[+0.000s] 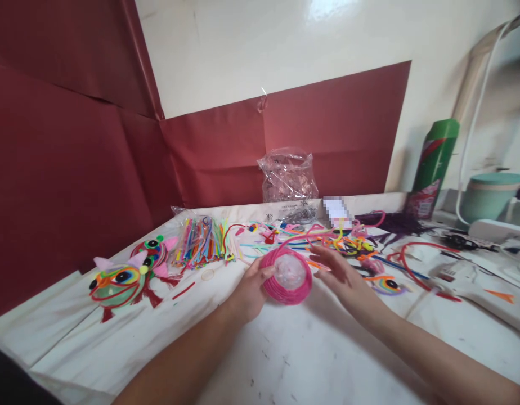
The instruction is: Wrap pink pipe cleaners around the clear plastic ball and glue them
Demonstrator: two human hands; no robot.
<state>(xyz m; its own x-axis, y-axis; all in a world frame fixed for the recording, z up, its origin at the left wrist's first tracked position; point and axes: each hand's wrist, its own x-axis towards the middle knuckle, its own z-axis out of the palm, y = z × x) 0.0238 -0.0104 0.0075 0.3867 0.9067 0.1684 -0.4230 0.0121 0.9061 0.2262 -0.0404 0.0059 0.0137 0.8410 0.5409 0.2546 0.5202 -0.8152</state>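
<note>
In my left hand is a round, clear plastic object wound around its side with rows of pink fuzzy cord. My left fingers and thumb grip its left edge. My right hand is just to the right of it, fingers stretched out and apart. A loose pink strand leads from the top of the winding off to the right, passing above my right fingers. Whether those fingertips touch the strand, I cannot tell.
To the left stand animal-like crafts with big eyes and red tassels. Behind them lies a bag of colourful pipe cleaners. A white glue gun, a green bottle and a lidded mint container are at right. A clear plastic bag stands behind.
</note>
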